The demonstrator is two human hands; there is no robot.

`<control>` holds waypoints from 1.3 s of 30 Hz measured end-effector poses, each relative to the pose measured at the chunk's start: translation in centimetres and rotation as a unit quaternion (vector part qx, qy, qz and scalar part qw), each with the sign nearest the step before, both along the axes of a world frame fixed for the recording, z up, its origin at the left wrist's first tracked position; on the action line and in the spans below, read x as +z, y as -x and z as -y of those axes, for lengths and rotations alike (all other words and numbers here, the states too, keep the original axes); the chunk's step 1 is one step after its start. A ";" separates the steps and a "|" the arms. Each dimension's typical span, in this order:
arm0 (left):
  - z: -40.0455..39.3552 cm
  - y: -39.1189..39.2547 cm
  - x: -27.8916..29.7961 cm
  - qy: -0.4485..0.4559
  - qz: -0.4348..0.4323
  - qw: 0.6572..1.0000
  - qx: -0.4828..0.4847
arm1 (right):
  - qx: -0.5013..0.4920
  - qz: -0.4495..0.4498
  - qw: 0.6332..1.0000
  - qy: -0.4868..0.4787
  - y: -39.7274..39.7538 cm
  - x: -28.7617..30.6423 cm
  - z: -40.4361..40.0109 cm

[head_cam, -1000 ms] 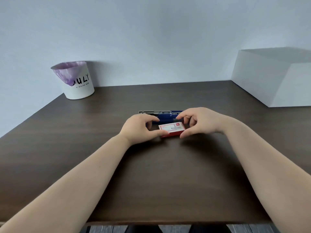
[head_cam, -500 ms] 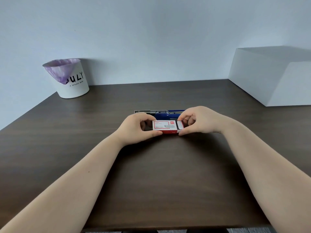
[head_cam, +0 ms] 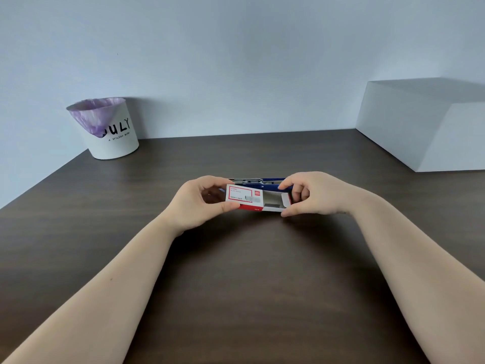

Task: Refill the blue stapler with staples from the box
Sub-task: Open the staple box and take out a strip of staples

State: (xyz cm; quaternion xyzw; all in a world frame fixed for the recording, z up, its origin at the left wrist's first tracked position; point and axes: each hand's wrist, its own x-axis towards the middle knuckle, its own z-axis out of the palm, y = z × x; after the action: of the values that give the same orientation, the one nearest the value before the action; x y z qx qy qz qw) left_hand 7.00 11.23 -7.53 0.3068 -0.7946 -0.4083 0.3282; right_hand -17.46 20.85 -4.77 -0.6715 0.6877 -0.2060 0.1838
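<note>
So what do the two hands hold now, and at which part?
The staple box: left hand pinches its red-and-white sleeve at the left end; right hand grips the pulled-out inner tray at the right end.

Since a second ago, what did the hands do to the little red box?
The right hand pulled the inner tray out of the staple box toward the right, so dark staples now show inside. The left hand kept holding the red sleeve. The blue stapler stayed open on the desk behind, and the bin stayed put.
</note>
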 end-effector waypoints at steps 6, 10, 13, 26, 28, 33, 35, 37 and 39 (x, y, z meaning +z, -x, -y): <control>0.2 0.0 -0.1 -0.005 0.035 0.999 0.000 | 0.015 -0.035 0.996 0.075 -0.8 0.2 0.3; 0.0 0.1 0.1 -0.002 0.055 0.998 -0.004 | 0.038 -0.076 0.995 0.052 -1.3 -0.2 0.5; 0.0 0.2 0.1 0.003 0.065 0.998 -0.003 | 0.042 -0.086 0.994 0.048 -1.3 -0.2 0.8; 0.1 0.3 0.0 -0.002 0.076 0.997 -0.002 | 0.050 -0.067 0.996 0.019 -1.6 0.0 0.8; 0.1 0.3 0.0 -0.002 0.079 0.997 -0.002 | 0.049 -0.077 0.996 0.022 -1.7 -0.2 1.0; 0.3 0.3 0.0 -0.002 0.084 0.996 0.000 | 0.008 -0.062 0.995 0.083 -1.8 -0.1 1.1; 0.2 0.3 0.0 0.003 0.089 0.996 0.002 | -0.011 -0.061 0.994 0.085 -1.6 0.0 1.1; 0.2 0.4 0.1 0.005 0.089 0.996 0.002 | -0.038 -0.086 0.994 0.056 -1.2 0.0 1.2; 0.1 0.4 0.1 0.004 0.088 0.996 0.002 | -0.079 -0.086 0.993 0.016 -1.0 0.0 1.1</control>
State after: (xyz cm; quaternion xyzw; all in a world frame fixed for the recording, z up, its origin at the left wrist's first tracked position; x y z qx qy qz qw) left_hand 6.62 11.09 -7.42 0.3419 -0.8214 -0.3755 0.2597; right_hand -16.43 19.73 -4.79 -0.6329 0.7487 -0.1722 0.0961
